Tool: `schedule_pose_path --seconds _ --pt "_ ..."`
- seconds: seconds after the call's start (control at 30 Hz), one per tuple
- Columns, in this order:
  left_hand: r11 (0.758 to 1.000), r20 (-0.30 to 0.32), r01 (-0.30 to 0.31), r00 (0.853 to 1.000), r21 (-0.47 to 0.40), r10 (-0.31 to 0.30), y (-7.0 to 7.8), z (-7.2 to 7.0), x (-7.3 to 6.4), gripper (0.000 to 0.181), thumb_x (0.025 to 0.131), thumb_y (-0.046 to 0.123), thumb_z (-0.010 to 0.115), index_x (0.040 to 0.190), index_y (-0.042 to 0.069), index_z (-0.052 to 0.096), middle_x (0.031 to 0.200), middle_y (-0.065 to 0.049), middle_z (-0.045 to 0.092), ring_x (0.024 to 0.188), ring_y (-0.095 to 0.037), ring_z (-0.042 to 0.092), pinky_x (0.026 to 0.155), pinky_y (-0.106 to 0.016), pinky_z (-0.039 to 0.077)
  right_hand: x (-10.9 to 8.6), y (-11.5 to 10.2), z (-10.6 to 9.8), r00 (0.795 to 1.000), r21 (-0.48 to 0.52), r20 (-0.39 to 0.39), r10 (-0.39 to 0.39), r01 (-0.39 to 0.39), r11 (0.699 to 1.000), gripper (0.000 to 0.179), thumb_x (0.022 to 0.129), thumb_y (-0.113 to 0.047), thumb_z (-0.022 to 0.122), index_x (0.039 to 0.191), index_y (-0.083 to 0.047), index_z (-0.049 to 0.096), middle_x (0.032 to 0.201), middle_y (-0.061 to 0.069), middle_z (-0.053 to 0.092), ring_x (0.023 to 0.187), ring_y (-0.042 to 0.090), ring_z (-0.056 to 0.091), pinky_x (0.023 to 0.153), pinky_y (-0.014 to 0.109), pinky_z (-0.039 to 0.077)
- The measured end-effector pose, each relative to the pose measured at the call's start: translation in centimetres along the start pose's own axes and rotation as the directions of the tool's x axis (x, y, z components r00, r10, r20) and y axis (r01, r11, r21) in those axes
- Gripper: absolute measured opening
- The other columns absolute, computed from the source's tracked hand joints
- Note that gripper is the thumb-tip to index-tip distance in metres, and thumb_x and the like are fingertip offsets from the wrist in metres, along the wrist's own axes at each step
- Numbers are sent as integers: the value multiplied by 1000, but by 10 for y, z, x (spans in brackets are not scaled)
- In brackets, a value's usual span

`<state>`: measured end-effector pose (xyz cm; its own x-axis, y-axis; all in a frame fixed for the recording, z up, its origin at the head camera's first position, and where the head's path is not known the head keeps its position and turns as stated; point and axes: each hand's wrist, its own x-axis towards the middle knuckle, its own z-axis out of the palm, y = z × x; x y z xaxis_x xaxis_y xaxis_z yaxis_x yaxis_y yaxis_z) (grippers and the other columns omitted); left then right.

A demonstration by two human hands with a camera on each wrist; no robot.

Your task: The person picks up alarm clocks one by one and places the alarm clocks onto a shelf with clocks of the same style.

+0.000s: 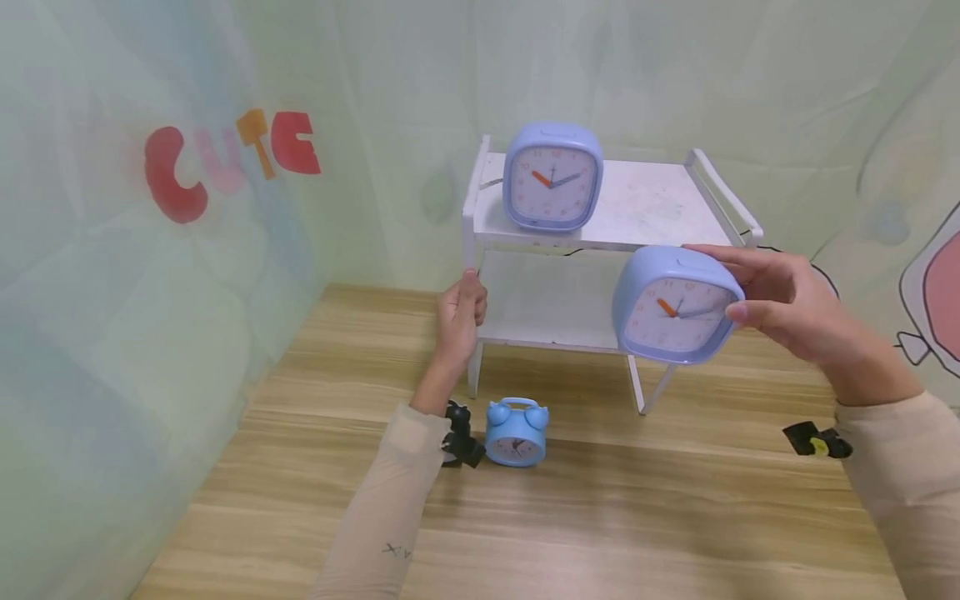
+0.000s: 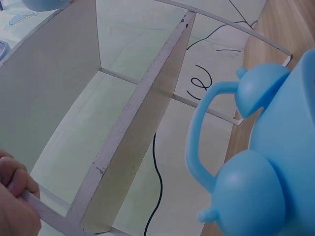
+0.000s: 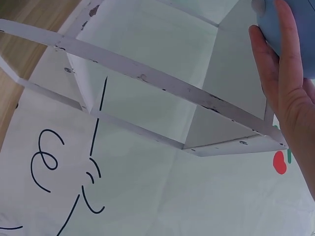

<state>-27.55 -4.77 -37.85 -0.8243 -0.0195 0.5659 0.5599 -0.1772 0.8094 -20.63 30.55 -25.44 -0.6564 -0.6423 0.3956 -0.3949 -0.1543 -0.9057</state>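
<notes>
My left hand grips the left front post of a white two-tier shelf; the same hand shows at the lower left of the left wrist view. In my right hand is a lavender-blue square clock, pinched at its right side and held tilted in front of the shelf's right part. The right wrist view shows that hand's fingers along the clock. A matching square clock stands upright on the top tier's left front.
A light-blue twin-bell alarm clock stands on the wooden table before the shelf. Beside it a black twin-bell clock is partly hidden by the left wrist. Printed cloth hangs behind the shelf and at the left.
</notes>
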Motion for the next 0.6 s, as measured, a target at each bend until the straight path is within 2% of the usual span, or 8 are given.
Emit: schedule_pose_path --seconds 0.2,0.3,0.47,0.6 --pt "999 0 -51 999 -6 51 -3 0 0 48 110 13 32 66 -8 31 54 7 31 49 -6 27 47 -20 21 1 -7 -1 999 -2 -12 49 -49 999 61 86 21 40 146 6 43 123 15 65 105 21 64 84 37 56" --pt "997 0 -75 997 -12 75 -5 0 -1 56 110 28 36 66 -6 31 54 8 31 48 -6 26 46 -20 20 2 -9 -2 998 -21 -19 67 -67 998 61 86 21 41 146 6 43 122 13 65 104 20 64 83 38 56" --pt "997 2 -75 997 2 75 -6 0 -1 68 105 51 40 65 -3 31 54 8 30 48 -6 26 46 -21 20 3 -8 -6 1000 -6 10 24 -24 1000 62 84 23 39 145 10 40 124 17 64 105 22 63 83 37 56" --pt "997 4 -73 997 4 73 -6 0 -1 65 107 47 39 65 -3 32 54 8 31 48 -7 26 46 -21 20 4 -7 -10 1000 39 27 -15 14 999 64 83 25 35 146 10 40 125 19 63 107 24 64 84 37 56"
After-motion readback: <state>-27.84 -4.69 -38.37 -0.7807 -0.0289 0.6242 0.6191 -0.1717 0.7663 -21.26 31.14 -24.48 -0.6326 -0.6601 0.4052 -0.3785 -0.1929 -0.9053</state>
